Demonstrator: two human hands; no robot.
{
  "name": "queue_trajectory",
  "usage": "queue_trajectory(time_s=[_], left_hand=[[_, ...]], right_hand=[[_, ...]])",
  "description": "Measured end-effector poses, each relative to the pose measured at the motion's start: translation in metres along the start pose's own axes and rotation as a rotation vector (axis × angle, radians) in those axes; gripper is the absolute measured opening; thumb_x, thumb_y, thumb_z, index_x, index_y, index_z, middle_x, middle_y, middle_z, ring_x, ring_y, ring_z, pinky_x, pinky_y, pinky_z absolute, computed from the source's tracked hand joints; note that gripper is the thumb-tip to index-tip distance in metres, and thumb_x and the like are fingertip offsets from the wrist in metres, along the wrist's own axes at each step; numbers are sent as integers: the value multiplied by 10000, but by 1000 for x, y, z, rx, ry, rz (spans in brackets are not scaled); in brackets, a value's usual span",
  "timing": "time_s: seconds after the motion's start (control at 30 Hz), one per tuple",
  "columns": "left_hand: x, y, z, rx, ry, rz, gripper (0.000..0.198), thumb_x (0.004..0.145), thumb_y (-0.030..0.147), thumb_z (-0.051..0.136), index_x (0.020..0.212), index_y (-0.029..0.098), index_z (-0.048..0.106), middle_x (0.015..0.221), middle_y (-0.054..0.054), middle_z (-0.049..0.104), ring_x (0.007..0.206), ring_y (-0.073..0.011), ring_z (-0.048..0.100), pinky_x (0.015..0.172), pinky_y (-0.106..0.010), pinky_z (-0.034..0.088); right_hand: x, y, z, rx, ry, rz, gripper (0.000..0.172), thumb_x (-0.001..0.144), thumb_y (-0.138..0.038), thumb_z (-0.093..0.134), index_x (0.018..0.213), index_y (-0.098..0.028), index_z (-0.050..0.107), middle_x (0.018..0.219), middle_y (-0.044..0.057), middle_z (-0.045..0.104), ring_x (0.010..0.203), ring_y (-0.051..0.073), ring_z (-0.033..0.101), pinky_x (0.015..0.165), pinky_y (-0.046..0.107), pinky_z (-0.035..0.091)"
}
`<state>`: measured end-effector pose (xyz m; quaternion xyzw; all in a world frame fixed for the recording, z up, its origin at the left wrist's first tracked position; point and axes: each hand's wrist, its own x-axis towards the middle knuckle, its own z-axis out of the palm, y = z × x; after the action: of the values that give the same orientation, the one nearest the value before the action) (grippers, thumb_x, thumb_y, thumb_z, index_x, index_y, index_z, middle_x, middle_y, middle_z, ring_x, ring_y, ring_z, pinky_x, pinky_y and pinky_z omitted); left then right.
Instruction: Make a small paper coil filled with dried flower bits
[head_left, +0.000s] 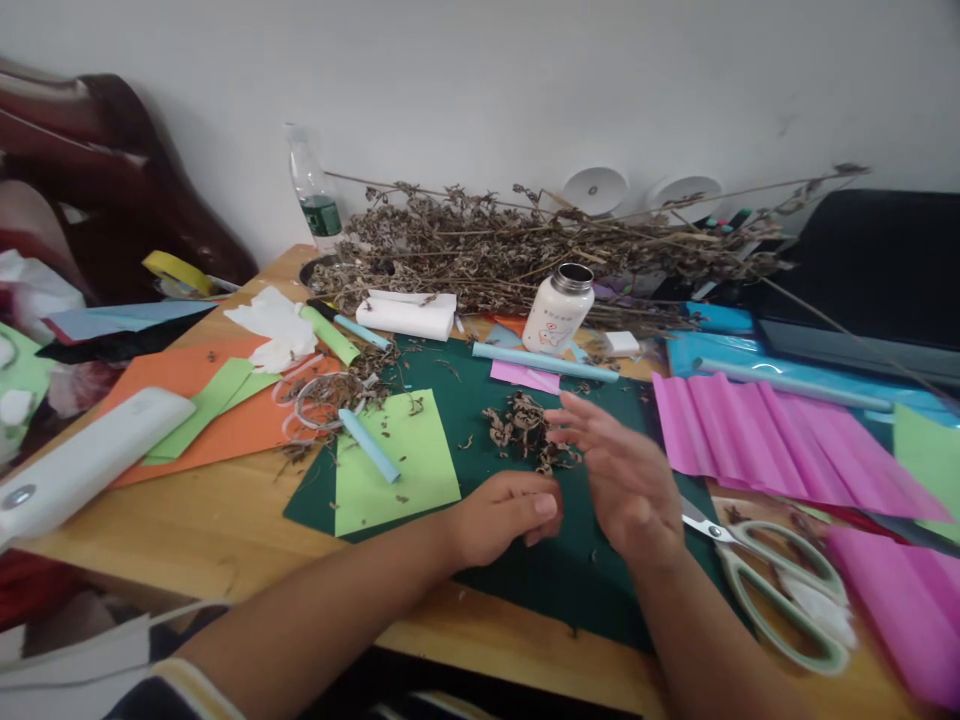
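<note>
- Wooden worktop (pixel 225 530) first: it runs the full width and is crowded with craft paper from edge to edge.
- Along the back, against the wall, lies a long heap of dried branches (pixel 525 245), brown and brittle, with thin stems sticking out to the right.
- In the middle sits the dark green sheet (pixel 570 575), flat on the wood, and both hands are over it.
- To the right is the pink pleated paper (pixel 780 440), folded like a fan, its left edge just beside the green sheet.
- To the left, an orange sheet (pixel 180 368) lies partly under paler green strips.
- A light green square (pixel 405 470) lies on the green sheet's left part, sprinkled with leaf bits.
- The scissors (pixel 780 585), with pale green handles, lie untouched with the blade tip close to the right wrist.
- The right hand (pixel 626 480) is open, fingers spread and pointing left. It is blurred, holds nothing, and hovers just right of the crumbs.
- The left hand (pixel 502 515) is curled into a loose fist with its knuckles on the green sheet. I cannot tell whether anything is pinched inside.
- The two hands are near each other but apart.
- A white bottle (pixel 559 308) with its cap off leans in front of the branches.
- The dried leaf crumbs (pixel 525 425) form a small heap on the green sheet, just beyond the fingertips.
- A blue paper stick (pixel 369 445) lies aslant across the light green square's top corner.
</note>
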<state>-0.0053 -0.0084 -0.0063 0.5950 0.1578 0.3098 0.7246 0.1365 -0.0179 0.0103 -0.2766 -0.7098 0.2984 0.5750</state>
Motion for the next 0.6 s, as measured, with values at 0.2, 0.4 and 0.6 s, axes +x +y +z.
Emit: queue_trajectory(time_s=[0.2,0.4,0.6], left_hand=[[1,10,1,-154,-45,-112,236,616,252,426,410,145,385,400,7,349,437,-100,337,462,-242,234],[-5,8,1,-162,-44,-104,162,565,201,396,424,127,425,401,-2,351,381,-82,267,400,-241,166],[-8,7,5,55,-122,-15,183,620,254,416,484,136,448,453,-13,386,438,-104,333,454,-249,238]], right_hand=[[3,8,-10,42,243,30,338,753,-391,384,992,-200,526,942,89,565,876,239,520,667,389,424],[7,11,-25,-159,450,66,257,777,-320,361,936,-225,539,859,56,573,800,198,528,657,356,410],[8,26,-27,-948,-76,288,270,737,-338,451,968,-224,532,1034,78,546,948,260,461,745,424,341]])
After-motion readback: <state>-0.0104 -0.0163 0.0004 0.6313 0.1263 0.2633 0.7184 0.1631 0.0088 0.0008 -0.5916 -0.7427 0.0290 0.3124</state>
